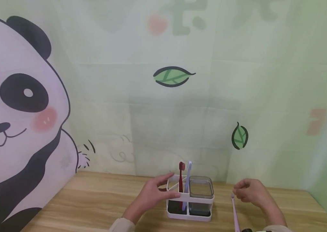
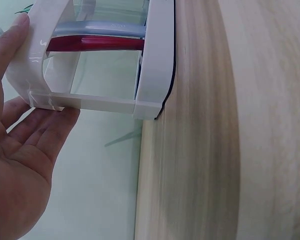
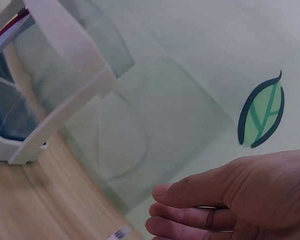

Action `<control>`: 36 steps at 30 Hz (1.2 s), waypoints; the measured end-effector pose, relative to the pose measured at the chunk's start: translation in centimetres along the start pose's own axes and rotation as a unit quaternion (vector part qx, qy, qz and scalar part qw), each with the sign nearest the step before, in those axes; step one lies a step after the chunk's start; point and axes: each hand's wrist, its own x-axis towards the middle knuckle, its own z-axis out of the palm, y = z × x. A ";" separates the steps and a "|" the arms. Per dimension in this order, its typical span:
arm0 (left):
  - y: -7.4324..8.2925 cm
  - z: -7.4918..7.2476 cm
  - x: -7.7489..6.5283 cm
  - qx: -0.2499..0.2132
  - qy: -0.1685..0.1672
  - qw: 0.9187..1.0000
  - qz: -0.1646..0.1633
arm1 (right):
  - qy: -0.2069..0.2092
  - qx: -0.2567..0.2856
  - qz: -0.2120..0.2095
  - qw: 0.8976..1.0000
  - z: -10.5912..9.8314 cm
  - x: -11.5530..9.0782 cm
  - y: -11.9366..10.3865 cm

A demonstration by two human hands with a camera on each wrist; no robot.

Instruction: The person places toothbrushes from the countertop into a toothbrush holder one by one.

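My left hand [image 1: 151, 192] grips the upper rim of a white toothbrush holder [image 1: 201, 200] at its left side, thumb in front and fingers behind. A dark red toothbrush [image 1: 181, 180] and a light blue toothbrush [image 1: 188, 177] stand upright in the holder's left part, heads up. The right part holds a clear grey cup [image 1: 200, 187]. Close beside the head of a pink toothbrush [image 1: 235, 214] is my right hand [image 1: 252, 192], fingers loosely bent. In the right wrist view nothing lies between its fingers [image 3: 180, 212]. The pink toothbrush's lower end is cut off by the frame.
The wooden table [image 1: 94, 196] carries the holder. Behind it hangs a pale green cloth [image 1: 108, 80] printed with leaves and a panda [image 1: 21, 96]. A small black object [image 1: 247, 230], mostly out of frame, shows at the bottom edge near the pink toothbrush.
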 end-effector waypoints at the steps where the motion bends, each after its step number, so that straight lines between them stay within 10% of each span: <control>1: 0.0 0.0 0.0 0.003 0.001 1.000 -0.001 | -0.001 -0.002 0.005 1.000 0.1 0.1 0.3; 19: 0.0 0.1 0.0 -0.003 -0.003 1.000 0.008 | -0.009 -0.030 0.028 0.999 1.6 0.9 4.2; 36: 0.1 0.0 0.0 -0.002 -0.001 1.000 0.011 | 0.019 -0.027 0.068 0.997 3.1 0.8 3.4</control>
